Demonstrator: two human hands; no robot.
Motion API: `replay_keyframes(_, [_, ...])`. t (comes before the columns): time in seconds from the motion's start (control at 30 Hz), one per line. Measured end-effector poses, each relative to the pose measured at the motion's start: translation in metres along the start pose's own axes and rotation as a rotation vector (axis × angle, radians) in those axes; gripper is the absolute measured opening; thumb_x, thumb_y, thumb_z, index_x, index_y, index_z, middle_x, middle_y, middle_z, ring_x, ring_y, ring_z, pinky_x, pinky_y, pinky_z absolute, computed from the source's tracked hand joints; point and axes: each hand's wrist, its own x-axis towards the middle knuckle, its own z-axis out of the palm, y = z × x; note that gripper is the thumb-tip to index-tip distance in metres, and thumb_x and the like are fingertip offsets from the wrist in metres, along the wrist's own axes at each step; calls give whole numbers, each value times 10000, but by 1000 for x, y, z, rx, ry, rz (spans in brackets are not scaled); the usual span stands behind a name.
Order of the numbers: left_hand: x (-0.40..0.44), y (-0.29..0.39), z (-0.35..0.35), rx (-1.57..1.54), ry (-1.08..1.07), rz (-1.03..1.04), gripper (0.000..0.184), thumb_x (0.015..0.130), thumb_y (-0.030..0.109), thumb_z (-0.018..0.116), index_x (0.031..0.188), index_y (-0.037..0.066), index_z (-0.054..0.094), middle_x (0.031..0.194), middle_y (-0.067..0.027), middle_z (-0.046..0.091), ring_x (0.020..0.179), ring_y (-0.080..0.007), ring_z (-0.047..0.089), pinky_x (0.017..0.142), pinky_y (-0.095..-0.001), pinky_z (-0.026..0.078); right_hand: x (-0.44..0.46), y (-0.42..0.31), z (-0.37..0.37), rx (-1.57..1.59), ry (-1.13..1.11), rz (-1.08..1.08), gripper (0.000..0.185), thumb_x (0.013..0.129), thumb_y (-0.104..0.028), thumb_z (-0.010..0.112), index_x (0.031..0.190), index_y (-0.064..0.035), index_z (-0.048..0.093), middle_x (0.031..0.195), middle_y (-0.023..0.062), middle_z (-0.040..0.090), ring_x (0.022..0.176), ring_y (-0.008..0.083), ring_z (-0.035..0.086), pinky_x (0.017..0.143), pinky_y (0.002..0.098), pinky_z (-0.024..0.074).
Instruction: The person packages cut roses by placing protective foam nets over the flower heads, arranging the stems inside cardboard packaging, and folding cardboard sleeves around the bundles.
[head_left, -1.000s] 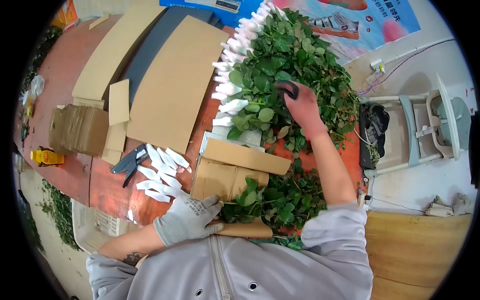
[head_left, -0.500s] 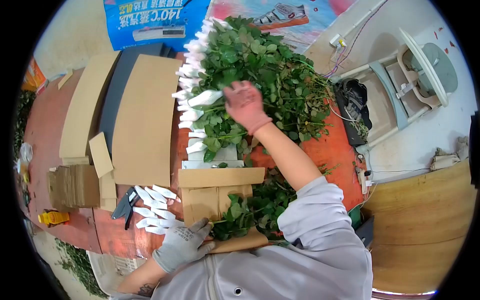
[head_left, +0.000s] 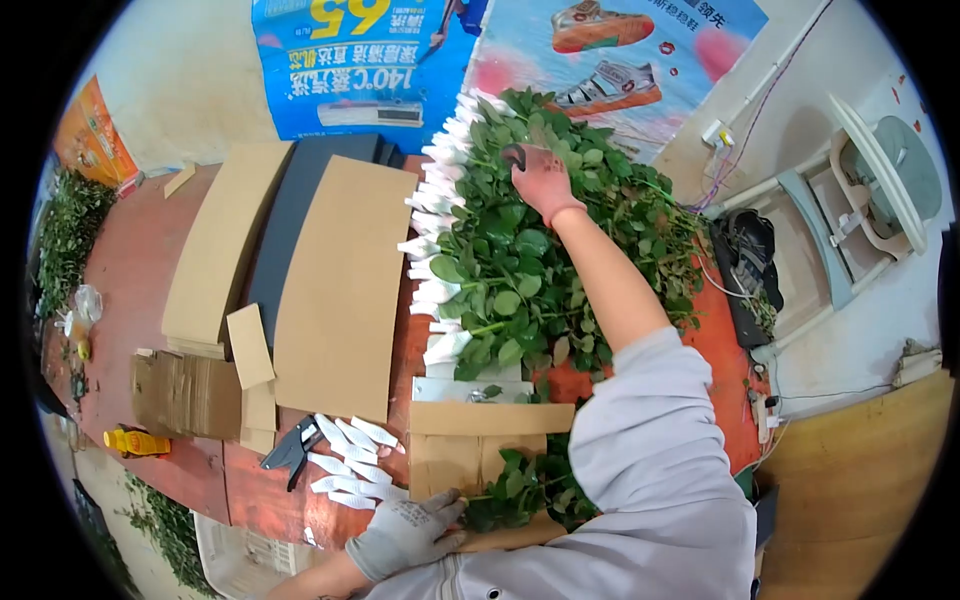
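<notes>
My right hand, in a pinkish-red glove, reaches over the far half of a pile of leafy stems. Its fingers are curled in at the leaves; what they hold, if anything, is hidden. White ribbed sleeves line the pile's left side. Near my body, my left hand, in a grey glove, rests at the lower left of a cardboard sheet. The fingers bend around the ends of a smaller bunch of leafy stems; the thing beneath them is covered.
Loose white sleeves and a black stapler-like tool lie left of the cardboard. Long cardboard sheets, a stack of brown cardboard and a yellow bottle are farther left. A folded high chair stands right.
My right hand has moved farther back over the leafy pile, away from a white sleeve that jutted into the leaves. My left hand stays by the cardboard. The view has shifted.
</notes>
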Motion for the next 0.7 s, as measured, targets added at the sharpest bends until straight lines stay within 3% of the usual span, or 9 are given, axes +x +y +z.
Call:
replay_keyframes(0.1, [2, -3, 0, -47, 13, 40, 544, 888, 457, 471, 1262, 66, 524, 1251, -151, 561, 734, -297, 664, 644, -394, 514, 28, 14, 46, -213, -77, 26, 279, 852, -169, 450, 1062, -92, 616, 1059, 151, 652, 991, 300, 622, 885, 387, 464])
replay_keyframes(0.17, [5, 7, -15, -23, 12, 45, 525, 883, 427, 492, 1252, 56, 531, 1242, -149, 565, 775, -298, 659, 654, -388, 511, 34, 10, 63, -353, -382, 87, 361, 812, -149, 429, 1138, -63, 558, 1144, 165, 621, 1083, 319, 586, 941, 400, 443])
replay_keyframes(0.37, [3, 3, 0, 29, 43, 53, 540, 872, 451, 489, 1238, 58, 540, 1243, -152, 557, 753, -291, 661, 651, -404, 506, 0, -24, 8, -515, -300, -137, 248, 831, -144, 452, 996, -127, 636, 1046, 106, 649, 974, 267, 629, 811, 399, 480])
replay_keyframes(0.4, [5, 8, -5, 62, 25, 26, 525, 862, 447, 496, 1203, 52, 558, 1217, -147, 561, 772, -284, 658, 659, -412, 501, -4, -31, -26, -501, -224, -49, 237, 814, -148, 464, 977, -135, 635, 1011, 94, 641, 978, 257, 618, 852, 404, 462])
replay_keyframes(0.47, [6, 15, -10, 89, 6, 7, 512, 852, 444, 502, 1167, 47, 577, 1191, -142, 565, 791, -278, 654, 667, -420, 496, -17, -9, -98, -567, 187, -132, 308, 794, -146, 453, 1049, -128, 624, 1017, 131, 630, 982, 313, 603, 895, 399, 463])
replay_keyframes(0.5, [6, 17, -11, 147, 48, 20, 485, 845, 436, 520, 1136, 54, 585, 1157, -149, 579, 803, -283, 652, 666, -409, 501, -19, 10, -131, -338, 286, 10, 340, 792, -147, 452, 1094, -111, 605, 1020, 149, 620, 995, 342, 589, 902, 417, 466])
replay_keyframes(0.53, [6, 19, -10, 201, 93, 33, 458, 838, 428, 537, 1105, 61, 594, 1123, -157, 594, 816, -288, 649, 664, -398, 505, -35, -15, -196, -98, 350, 199, 286, 807, -166, 453, 1008, -57, 623, 989, 165, 612, 968, 330, 594, 857, 432, 479])
replay_keyframes(0.6, [7, 20, -8, 178, 122, 51, 439, 843, 432, 525, 1060, 57, 599, 1079, -161, 595, 805, -294, 647, 677, -405, 501, -21, 92, -285, -752, 395, 101, 234, 814, -209, 489, 750, -21, 614, 692, 129, 617, 666, 282, 609, 674, 395, 489])
replay_keyframes(0.7, [6, 26, -17, 108, -20, -1, 472, 862, 463, 496, 1054, 41, 587, 1051, -165, 589, 844, -319, 634, 716, -407, 495, -72, 83, -406, -277, 1089, 234, 192, 785, -109, 499, 880, -1, 625, 728, 86, 647, 696, 233, 608, 697, 349, 485])
